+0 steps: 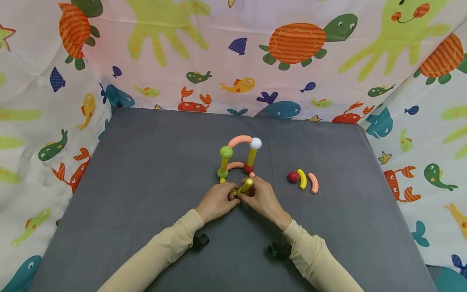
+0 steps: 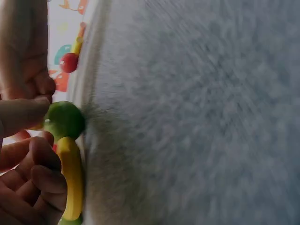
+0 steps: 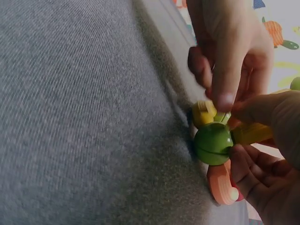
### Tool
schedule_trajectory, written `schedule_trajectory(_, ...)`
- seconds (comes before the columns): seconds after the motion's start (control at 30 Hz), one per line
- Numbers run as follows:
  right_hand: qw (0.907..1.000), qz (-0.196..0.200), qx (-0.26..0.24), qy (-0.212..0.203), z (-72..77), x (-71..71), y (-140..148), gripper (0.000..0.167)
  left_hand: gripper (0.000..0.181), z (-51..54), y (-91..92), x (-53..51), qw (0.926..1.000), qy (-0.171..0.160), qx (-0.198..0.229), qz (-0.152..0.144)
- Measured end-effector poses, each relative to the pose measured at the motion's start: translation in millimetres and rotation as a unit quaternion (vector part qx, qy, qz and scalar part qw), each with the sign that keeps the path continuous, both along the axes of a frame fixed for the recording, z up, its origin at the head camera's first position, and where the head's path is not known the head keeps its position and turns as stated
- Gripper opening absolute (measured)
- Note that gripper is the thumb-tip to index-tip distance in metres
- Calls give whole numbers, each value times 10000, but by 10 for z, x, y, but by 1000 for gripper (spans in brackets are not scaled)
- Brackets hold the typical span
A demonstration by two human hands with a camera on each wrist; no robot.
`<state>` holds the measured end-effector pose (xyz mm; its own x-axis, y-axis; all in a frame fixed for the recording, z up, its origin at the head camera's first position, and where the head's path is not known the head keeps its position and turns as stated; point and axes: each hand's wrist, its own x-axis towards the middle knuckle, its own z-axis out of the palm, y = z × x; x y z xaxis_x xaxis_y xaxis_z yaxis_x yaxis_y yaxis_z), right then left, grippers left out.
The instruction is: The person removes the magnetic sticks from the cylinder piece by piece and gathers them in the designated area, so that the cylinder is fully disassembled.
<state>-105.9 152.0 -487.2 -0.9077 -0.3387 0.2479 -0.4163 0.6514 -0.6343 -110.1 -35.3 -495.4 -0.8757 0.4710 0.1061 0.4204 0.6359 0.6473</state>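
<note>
A toy structure of balls, straight sticks and curved pieces stands mid-table; its upper green ball, white ball and red ball show beyond the hands. My right hand pinches a tilted yellow stick joined to a green ball. Close on the left, my left hand holds the near side of the structure with bent fingers, which partly hide the pieces there. A yellow curved piece touches the green ball in the left wrist view.
To the right of the structure lie a loose red ball, a yellow curved piece and a pink curved piece. Patterned cloth hangs behind and beside the grey table.
</note>
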Motion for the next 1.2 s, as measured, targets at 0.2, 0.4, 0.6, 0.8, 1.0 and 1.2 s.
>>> schedule_trajectory(0.2, 9996, 97, 92, 256, -2, 10, -34, 21, 18, -48, 63, -9, 9990, 340, -264, 86)
schedule_trajectory(0.4, 9988, -15, 205, 450, 27, 14, -49, 20, 10, -49, 84, -22, 9980, 599, -191, 37)
schedule_trajectory(0.6, 9984, -136, 341, 426, 44, 24, -58, 18, 9, -54, 91, -5, 9981, 598, -90, 64)
schedule_trajectory(0.8, 9994, -291, 165, -7, 102, 13, -49, 21, 12, -71, 83, 12, 9981, 594, -136, 85)
schedule_trajectory(1.0, 9844, -908, -789, -1287, 199, -101, 214, 23, 18, -85, 96, 8, 9987, 509, -66, 39)
schedule_trajectory(1.2, 9797, -2002, -85, -90, 233, -351, 953, 24, 18, -61, 117, -4, 9988, 482, -23, -28)
